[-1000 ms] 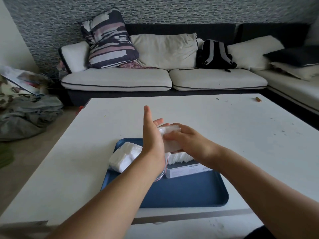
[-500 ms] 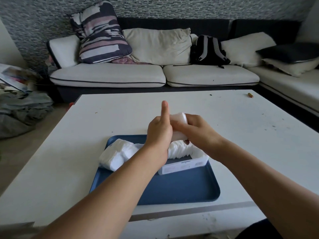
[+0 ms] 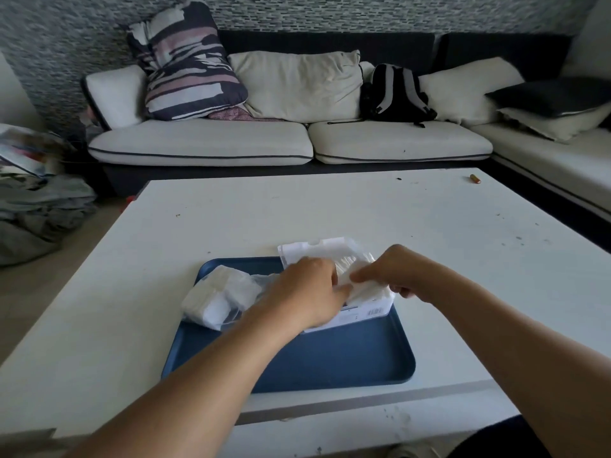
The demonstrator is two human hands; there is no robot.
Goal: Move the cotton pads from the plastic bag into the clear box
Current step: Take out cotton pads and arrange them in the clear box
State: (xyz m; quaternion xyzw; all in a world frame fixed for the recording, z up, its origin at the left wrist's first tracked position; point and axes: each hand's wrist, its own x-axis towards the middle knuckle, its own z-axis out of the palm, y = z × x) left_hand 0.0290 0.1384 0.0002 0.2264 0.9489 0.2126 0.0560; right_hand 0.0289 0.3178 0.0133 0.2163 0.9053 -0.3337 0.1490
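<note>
The clear box stands on the blue tray, its lid open toward the far side and white cotton pads inside. The plastic bag, still holding white pads, lies at the tray's left edge. Both hands are over the box. My left hand and my right hand together hold a small stack of cotton pads low in the box's opening, fingers curled around it.
The tray sits near the front of a white table. A small orange object lies at the table's far right. Behind are a sofa with cushions and a black backpack. Grey clothes lie on the floor at left.
The stack of pads was held up above the box between both hands. Both hands have come down with it into the box opening, and the lid now shows behind them.
</note>
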